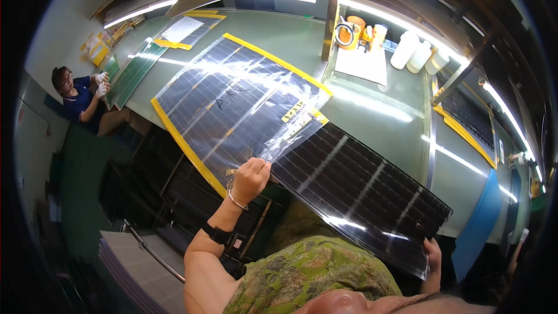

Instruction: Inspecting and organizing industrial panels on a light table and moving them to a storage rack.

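A large clear plastic sleeve (203, 87) with yellow tape along two sides lies on the green worktable, handwriting and small yellow labels on it. From its right end a dark, glossy sheet (360, 189) with a fine grid and pale bands stretches toward me. My left hand (251, 177) is closed in a pinch on the sleeve's near edge, where the plastic lifts and wrinkles. At the sheet's near right corner, my right hand (432, 253) grips the edge, its thumb on top and other fingers partly hidden. Part of the sheet overhangs the table edge.
At far left a co-worker (81, 96) in white gloves handles green panels (136, 75). White bottles (405, 49) and orange containers (351, 32) stand beyond a metal post (331, 17). A blue sheet (476, 227) hangs over the table's right side. Stacked sheets (139, 267) lie lower left.
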Demonstrator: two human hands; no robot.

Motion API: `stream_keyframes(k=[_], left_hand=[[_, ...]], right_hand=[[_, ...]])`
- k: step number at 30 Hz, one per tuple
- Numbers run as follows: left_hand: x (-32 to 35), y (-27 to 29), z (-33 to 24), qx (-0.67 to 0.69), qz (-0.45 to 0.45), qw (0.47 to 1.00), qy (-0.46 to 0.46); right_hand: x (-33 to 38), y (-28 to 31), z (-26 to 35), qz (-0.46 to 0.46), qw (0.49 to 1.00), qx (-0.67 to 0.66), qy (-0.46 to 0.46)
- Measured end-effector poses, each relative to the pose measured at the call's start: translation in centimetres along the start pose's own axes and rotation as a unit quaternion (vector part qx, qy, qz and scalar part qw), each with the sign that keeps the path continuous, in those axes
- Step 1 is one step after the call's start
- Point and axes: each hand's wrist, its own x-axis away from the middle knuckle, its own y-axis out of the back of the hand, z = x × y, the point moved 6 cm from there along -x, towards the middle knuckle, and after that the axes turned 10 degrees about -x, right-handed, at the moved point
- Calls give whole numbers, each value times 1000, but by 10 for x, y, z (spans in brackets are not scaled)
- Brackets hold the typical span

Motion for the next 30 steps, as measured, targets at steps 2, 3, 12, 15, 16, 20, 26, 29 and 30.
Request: stream_keyframes(k=[2, 3, 12, 15, 16, 20, 26, 29, 30], left_hand=[[-4, -5, -3, 16, 37, 999, -20], [-4, -6, -3, 17, 36, 999, -26], [-15, -9, -6, 65, 37, 997, -34], [-26, -7, -13, 65, 37, 996, -42], [-29, -6, -13, 67, 36, 997, -32], [-27, -3, -15, 71, 10, 997, 9], [5, -25, -4, 82, 133, 986, 61], [3, 6, -10, 34, 68, 994, 78], [14, 18, 0, 20, 51, 992, 114]], right_hand=[[-15, -37, 1, 63, 998, 11, 7], [-23, -61, 0, 76, 997, 24, 11], [-155, -269, -76, 179, 964, 195, 18], [-206, -336, -101, 246, 888, 385, 47], [-215, -359, -110, 281, 842, 460, 33], [-225, -415, -123, 225, 717, 642, 152], [-224, -394, -101, 332, 684, 646, 73], [-201, -349, -45, 311, 816, 445, 200], [-182, -330, -29, 307, 886, 325, 121]])
